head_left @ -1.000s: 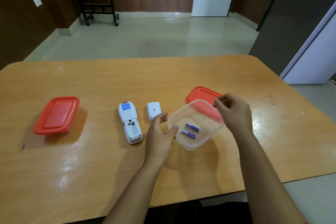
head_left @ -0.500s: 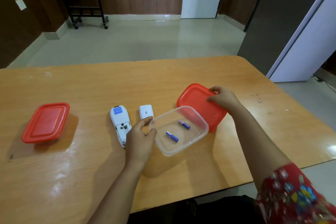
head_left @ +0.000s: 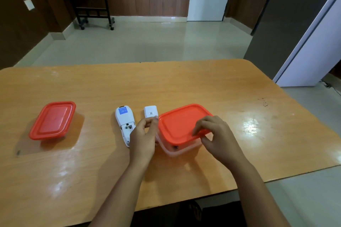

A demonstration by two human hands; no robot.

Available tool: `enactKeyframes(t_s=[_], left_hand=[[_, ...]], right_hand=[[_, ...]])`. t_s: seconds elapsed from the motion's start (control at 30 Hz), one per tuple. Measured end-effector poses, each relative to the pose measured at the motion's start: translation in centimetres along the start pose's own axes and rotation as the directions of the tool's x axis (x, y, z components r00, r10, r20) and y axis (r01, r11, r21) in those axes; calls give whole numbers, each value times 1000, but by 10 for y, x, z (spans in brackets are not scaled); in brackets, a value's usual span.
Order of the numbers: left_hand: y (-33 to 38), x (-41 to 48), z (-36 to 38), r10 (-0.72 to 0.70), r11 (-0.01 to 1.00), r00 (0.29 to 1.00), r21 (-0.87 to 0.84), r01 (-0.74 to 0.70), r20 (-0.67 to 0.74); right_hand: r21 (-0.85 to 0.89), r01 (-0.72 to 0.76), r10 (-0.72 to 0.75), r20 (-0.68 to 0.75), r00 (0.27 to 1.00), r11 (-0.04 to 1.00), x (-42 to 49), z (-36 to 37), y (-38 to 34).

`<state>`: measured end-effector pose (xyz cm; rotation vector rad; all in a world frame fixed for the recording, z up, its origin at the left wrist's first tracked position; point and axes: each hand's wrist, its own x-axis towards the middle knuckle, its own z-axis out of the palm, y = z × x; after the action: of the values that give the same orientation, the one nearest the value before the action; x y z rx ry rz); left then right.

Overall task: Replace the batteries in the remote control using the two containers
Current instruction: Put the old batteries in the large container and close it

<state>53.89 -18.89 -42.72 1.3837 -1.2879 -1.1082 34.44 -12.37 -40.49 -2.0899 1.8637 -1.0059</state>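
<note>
- White plastic remote control (head_left: 125, 125) lies face down, its back open and the battery bay showing bare contacts; from where I stand the bay looks empty.
- Its small white battery cover (head_left: 151, 111) sits just beside it on the right, close to the far left corner of the nearer box.
- Next over is the clear plastic container (head_left: 177, 150) with a flat red lid (head_left: 181, 123) laid on top. The lid looks a little askew and not pressed home.
- The right hand (head_left: 215, 134) has bent fingers on the lid's near right edge, with the thumb tucked at the rim in a narrow pinch.
- The left hand (head_left: 145, 134) is curled against the container's left wall, fingertips up at the lid's corner, holding the box steady.
- My guess is that the lid is being fitted.
- To do that well, square the lid over the rim first.
- Brace the box with the left hand so it doesn't skid into the remote or nudge the cover.
- Then press round the edge corner by corner until the lid seats.
- A dark speck shows through the near wall; I can't tell what it is.
- Well off to the left stands a second red-lidded container (head_left: 52, 120), with neither hand on it.
- Everything rests on a glossy orange-brown wooden table (head_left: 184, 83).
</note>
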Motion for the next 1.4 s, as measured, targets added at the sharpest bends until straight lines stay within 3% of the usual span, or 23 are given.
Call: enactKeyframes(t_s=[0.23, 0.3, 0.37, 0.47, 0.6, 0.8, 0.93, 1.13, 1.4], left_hand=[[-13, 6, 1, 25, 998, 1000, 57, -24, -4], [-14, 6, 3, 41, 998, 999, 51, -40, -13], [-14, 7, 5, 42, 998, 999, 41, -42, -5], [-14, 6, 10, 37, 999, 999, -9, -37, 14], [-18, 5, 19, 53, 999, 998, 14, -52, -19], [-13, -2, 21, 56, 982, 998, 182, -53, -12], [-6, 1, 27, -74, 970, 997, 233, 76, -21], [-3, -6, 36, -152, 966, 966, 176, 189, -207], [-8, -4, 38, -184, 980, 965, 37, 194, -184]], right_hand=[[84, -43, 30, 154, 988, 996, -3, -4, -4], [131, -112, 114, -8, 993, 985, 2, 0, 1], [130, -296, 315, -159, 936, 946, 11, 9, 12], [232, -545, 562, -12, 827, 806, 21, 19, 27], [354, -591, 596, 110, 796, 725, 20, 16, 22], [74, -708, 695, 140, 705, 702, 31, 18, 16], [13, -766, 752, 178, 635, 643, 44, 23, 22], [94, -768, 747, 182, 639, 634, 40, 25, 25], [-5, -704, 695, 163, 700, 710, 39, 34, 35]])
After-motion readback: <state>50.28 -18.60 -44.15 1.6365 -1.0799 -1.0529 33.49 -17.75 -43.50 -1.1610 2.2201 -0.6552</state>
